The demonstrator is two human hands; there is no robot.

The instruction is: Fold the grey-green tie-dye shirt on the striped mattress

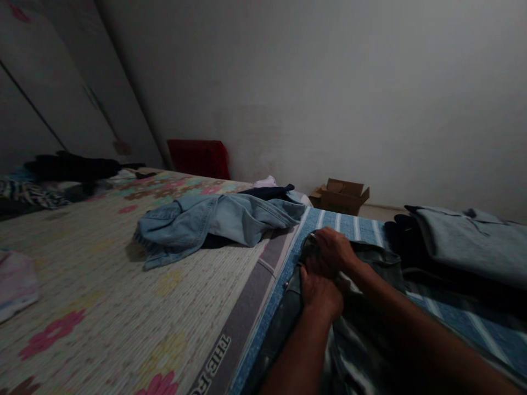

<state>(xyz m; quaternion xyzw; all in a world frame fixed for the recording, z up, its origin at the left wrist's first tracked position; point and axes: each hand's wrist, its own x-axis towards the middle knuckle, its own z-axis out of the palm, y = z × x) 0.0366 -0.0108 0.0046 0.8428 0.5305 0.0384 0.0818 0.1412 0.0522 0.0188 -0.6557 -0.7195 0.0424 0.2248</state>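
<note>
Dark grey-green trousers (381, 258), denim-like, lie on the blue striped bedding in front of me. My left hand (321, 296) is closed on the cloth near the left side of their waist. Just above and beyond it, my right hand (334, 249) is also closed, its fingers curled over the upper edge. The two hands are close together, and some fingertips are hidden in the folds. The lower part of the trousers runs under my forearms, in shadow.
Crumpled light-blue denim (214, 219) lies left of my hands on the flowered mat (123, 296). Folded grey clothing (473, 244) is stacked at the right. Behind the bed are an open cardboard box (341, 197) and a red object (197, 159). Dark clothes (74, 167) lie far left.
</note>
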